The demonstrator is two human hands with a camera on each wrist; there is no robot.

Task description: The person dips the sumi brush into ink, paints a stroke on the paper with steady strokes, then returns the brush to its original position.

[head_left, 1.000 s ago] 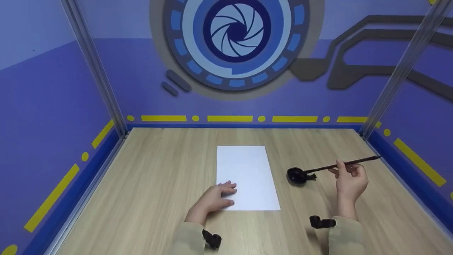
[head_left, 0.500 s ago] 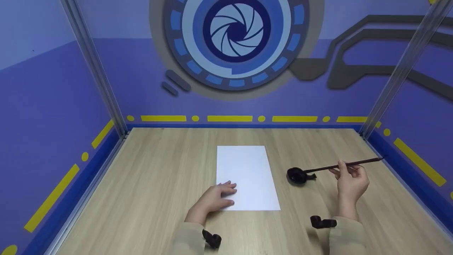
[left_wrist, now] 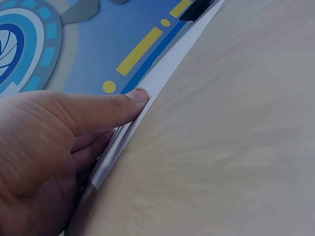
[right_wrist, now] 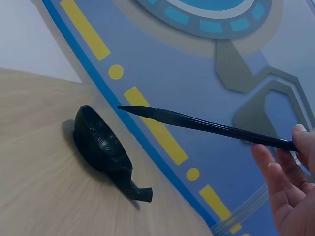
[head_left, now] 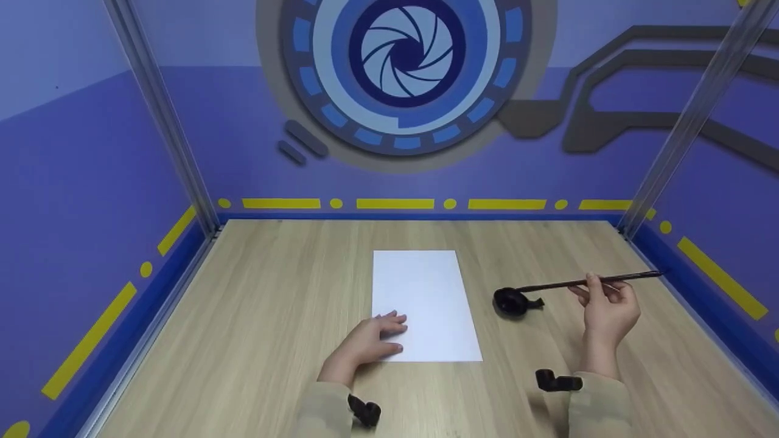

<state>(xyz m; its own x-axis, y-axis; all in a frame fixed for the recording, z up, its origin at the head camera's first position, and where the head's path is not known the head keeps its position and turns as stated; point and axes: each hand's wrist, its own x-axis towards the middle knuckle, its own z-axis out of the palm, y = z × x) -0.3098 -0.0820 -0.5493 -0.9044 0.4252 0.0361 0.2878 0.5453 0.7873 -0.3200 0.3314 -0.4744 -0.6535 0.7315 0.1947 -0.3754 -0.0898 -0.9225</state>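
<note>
My right hand (head_left: pixel 610 310) pinches the shaft of a dark writing brush (head_left: pixel 560 284) between thumb and fingers. The brush lies nearly level, its tip overlapping the far rim of a small black ink dish (head_left: pixel 509 304) in the head view. In the right wrist view the dark, pointed bristles (right_wrist: pixel 142 112) show up and to the right of the dish, apart from it. The dish has a short curved handle (right_wrist: pixel 135 191). My left hand (head_left: pixel 365 340) rests with relaxed, spread fingers on the lower left of a white paper sheet (head_left: pixel 426 292); its thumb lies at the sheet's near edge.
The light wooden table (head_left: pixel 274 292) is enclosed by blue-purple panels with yellow dashes (head_left: pixel 395 203). Metal posts (head_left: pixel 164 109) stand at the back corners. Dark camera mounts (head_left: pixel 558 381) stick out from both sleeves.
My right hand has shifted slightly to the right, and the brush's tip end has come up, so more of it shows above the dish. My left hand, paper and dish have stayed put.
</note>
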